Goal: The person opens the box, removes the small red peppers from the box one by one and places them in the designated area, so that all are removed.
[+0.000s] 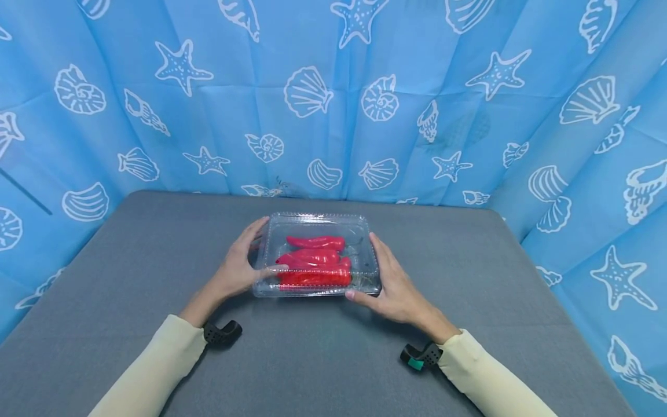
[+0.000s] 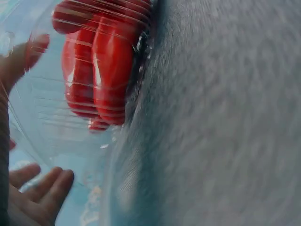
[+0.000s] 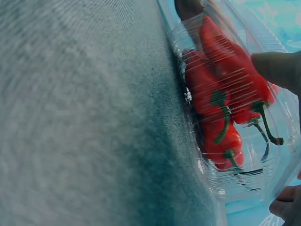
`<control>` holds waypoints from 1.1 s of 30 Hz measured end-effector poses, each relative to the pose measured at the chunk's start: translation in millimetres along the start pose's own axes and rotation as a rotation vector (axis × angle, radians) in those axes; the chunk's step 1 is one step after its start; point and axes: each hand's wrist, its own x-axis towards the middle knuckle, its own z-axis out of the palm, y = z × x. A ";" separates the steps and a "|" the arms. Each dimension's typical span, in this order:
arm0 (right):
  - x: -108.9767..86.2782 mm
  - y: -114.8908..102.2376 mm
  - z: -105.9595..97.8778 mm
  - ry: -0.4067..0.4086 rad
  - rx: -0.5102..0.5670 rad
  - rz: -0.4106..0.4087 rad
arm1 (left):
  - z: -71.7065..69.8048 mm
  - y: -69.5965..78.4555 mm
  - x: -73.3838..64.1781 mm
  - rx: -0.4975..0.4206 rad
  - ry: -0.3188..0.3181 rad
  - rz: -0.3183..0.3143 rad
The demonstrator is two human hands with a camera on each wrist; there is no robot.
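Note:
A clear plastic clamshell box (image 1: 318, 219) sits near the far middle of the grey table. Several red peppers (image 1: 315, 277) lie side by side inside it; the right wrist view shows their green stems (image 3: 221, 117) pointing toward the box's right end. My left hand (image 1: 237, 266) grips the box's left end, its thumb across the front part of the lid and its fingers along the left side. At the opposite end, my right hand (image 1: 398, 289) holds the right side, thumb at the near corner and fingers reaching back along the edge.
The grey cloth-covered table (image 1: 312, 359) stretches out on all sides of the box. Behind it and to both sides hangs a blue curtain (image 1: 333, 139) printed with white shells and starfish. Each wrist wears a black band (image 1: 223, 334).

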 end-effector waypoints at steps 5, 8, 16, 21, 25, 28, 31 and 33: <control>-1.2 1.3 2.8 0.028 0.001 0.000 | -0.1 7.5 -0.6 0.076 -0.029 0.025; -1.8 2.9 6.3 0.048 0.024 -0.019 | -1.0 9.3 -1.8 0.086 -0.064 0.003; -2.8 4.1 12.7 0.084 0.109 -0.069 | -1.9 8.1 -1.9 0.090 -0.079 -0.013; -3.1 4.5 16.8 0.109 0.112 -0.109 | -1.2 6.7 -1.0 0.091 -0.086 -0.027; -4.3 3.4 18.5 0.121 0.105 -0.121 | -1.2 6.5 -1.0 0.097 -0.094 -0.031; -5.2 2.4 19.3 0.141 0.081 -0.134 | -1.6 7.0 -1.1 0.104 -0.101 -0.037; -6.0 1.6 20.1 0.177 0.030 -0.153 | -2.0 7.6 -1.2 0.110 -0.107 -0.049; -6.0 1.1 20.2 0.201 -0.013 -0.164 | -2.8 8.8 -1.7 0.117 -0.110 -0.060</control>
